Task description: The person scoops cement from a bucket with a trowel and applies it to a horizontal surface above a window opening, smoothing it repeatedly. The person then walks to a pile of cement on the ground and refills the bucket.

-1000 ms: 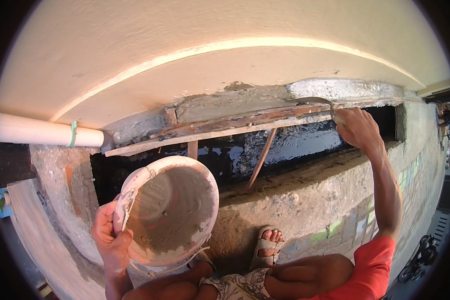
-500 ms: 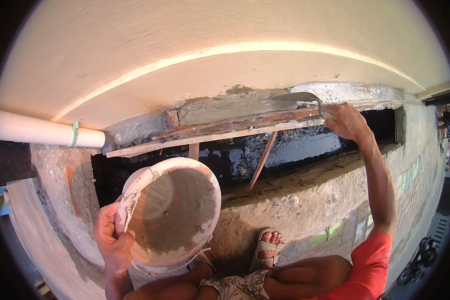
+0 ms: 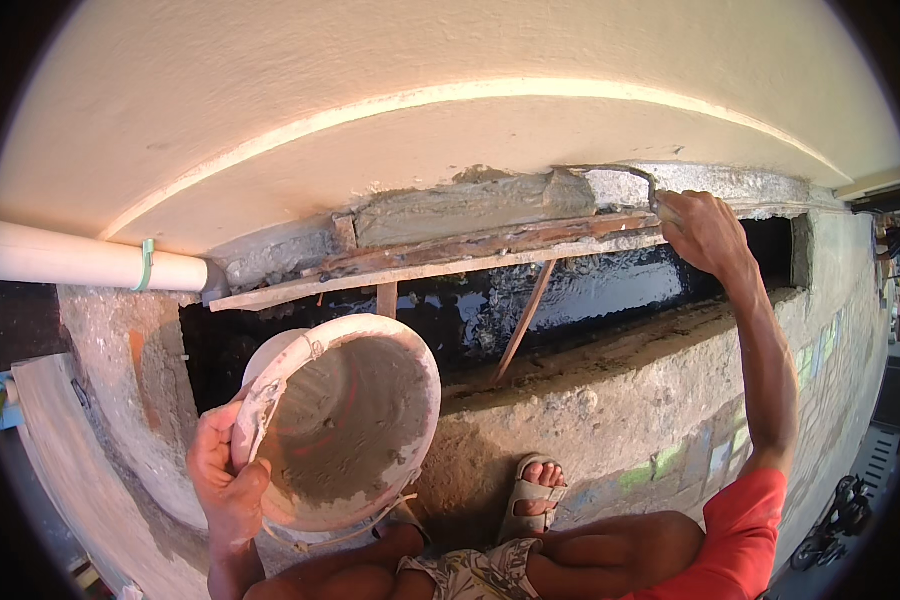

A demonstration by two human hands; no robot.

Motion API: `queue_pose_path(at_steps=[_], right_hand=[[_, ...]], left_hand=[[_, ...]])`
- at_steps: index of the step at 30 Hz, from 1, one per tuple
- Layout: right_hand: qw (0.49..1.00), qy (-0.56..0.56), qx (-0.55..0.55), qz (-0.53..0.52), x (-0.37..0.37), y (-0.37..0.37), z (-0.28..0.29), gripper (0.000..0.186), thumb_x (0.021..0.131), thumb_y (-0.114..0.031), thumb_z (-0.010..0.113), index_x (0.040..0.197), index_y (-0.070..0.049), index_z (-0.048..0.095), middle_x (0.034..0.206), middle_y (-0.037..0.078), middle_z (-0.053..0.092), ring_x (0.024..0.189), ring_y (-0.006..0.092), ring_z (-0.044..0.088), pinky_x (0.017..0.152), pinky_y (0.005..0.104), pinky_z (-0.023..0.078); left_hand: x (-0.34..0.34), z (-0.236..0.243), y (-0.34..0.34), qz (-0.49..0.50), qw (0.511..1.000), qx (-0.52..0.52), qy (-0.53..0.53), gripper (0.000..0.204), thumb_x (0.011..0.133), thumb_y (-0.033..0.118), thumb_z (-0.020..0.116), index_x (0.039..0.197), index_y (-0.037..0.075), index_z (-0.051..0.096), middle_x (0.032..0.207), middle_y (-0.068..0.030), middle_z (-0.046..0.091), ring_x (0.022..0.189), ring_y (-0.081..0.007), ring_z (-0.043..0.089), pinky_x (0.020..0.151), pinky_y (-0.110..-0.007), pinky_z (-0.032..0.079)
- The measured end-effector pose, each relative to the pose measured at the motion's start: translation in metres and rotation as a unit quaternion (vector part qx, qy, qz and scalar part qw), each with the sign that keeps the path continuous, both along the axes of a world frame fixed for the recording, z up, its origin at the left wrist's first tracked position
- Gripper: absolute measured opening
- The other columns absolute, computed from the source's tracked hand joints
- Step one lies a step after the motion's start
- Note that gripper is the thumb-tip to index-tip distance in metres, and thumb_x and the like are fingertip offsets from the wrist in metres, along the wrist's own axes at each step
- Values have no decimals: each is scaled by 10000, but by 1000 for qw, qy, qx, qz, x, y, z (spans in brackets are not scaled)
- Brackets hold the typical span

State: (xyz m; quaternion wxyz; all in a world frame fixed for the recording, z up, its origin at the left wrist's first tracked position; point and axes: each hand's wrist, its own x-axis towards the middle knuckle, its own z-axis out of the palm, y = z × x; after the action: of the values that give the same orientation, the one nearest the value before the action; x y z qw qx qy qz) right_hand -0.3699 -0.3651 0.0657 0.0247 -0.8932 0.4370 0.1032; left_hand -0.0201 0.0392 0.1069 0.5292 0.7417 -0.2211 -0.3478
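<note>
My left hand (image 3: 228,468) grips the rim of a tilted, mortar-stained bucket (image 3: 425,400). Wet grey mortar (image 3: 355,430) coats its inside, and a cord handle hangs from the rim. At the foot of the wall, my right hand (image 3: 705,232) is closed round the handle of a trowel (image 3: 620,168). The blade stands on edge at the right end of a band of fresh mortar (image 3: 470,208). Wooden boards (image 3: 450,268) run along the front of that band. The rest of the trowel's handle is hidden in my fist.
Below the boards lies an open trench (image 3: 610,290) holding dark water, with a slanting wooden prop (image 3: 525,320) across it. A white pipe (image 3: 90,258) ends at its left. My sandalled foot (image 3: 532,500) stands on the rough concrete ledge (image 3: 590,420). A cream wall (image 3: 450,50) rises beyond.
My right hand has shifted slightly right with the trowel, whose blade has turned from lying flatter over the mortar to edge-on. The bucket and my left hand have hardly moved.
</note>
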Motion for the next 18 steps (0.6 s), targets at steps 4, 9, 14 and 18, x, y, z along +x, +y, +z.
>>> queue_pose_path(at_steps=[4, 9, 14, 18], right_hand=[[1000, 19, -2, 21, -2, -3, -3, 348, 780, -107, 640, 1123, -66, 683, 917, 221, 693, 863, 402, 674, 781, 464, 542], [996, -46, 71, -23, -4, 1, -12, 401, 773, -132, 660, 1167, -61, 681, 973, 237, 697, 904, 400, 681, 819, 449, 541], [992, -111, 64, 15, -7, 13, -25, 247, 771, -109, 638, 1014, -66, 655, 807, 218, 673, 786, 442, 638, 725, 500, 513], [987, -135, 85, 19, 3, 23, -31, 262, 773, -116, 638, 1029, -61, 652, 830, 214, 679, 808, 434, 645, 743, 502, 516]], left_hand=[[-1, -2, -1, -2, 1000, -1, 9, 609, 607, -80, 442, 1208, -65, 541, 1141, -112, 637, 1061, -155, 602, 989, -281, 427], [-2, 0, -2, -15, 1000, 12, 7, 598, 614, -88, 441, 1202, -64, 541, 1158, -110, 627, 1090, -156, 590, 999, -285, 414], [1, -1, -2, -45, 999, 5, 19, 590, 618, -143, 411, 1195, -94, 526, 1303, -170, 578, 1184, -170, 547, 1059, -297, 377], [-1, 1, -3, -45, 999, 14, 15, 586, 626, -146, 416, 1200, -94, 523, 1313, -179, 571, 1200, -172, 537, 1063, -293, 369]])
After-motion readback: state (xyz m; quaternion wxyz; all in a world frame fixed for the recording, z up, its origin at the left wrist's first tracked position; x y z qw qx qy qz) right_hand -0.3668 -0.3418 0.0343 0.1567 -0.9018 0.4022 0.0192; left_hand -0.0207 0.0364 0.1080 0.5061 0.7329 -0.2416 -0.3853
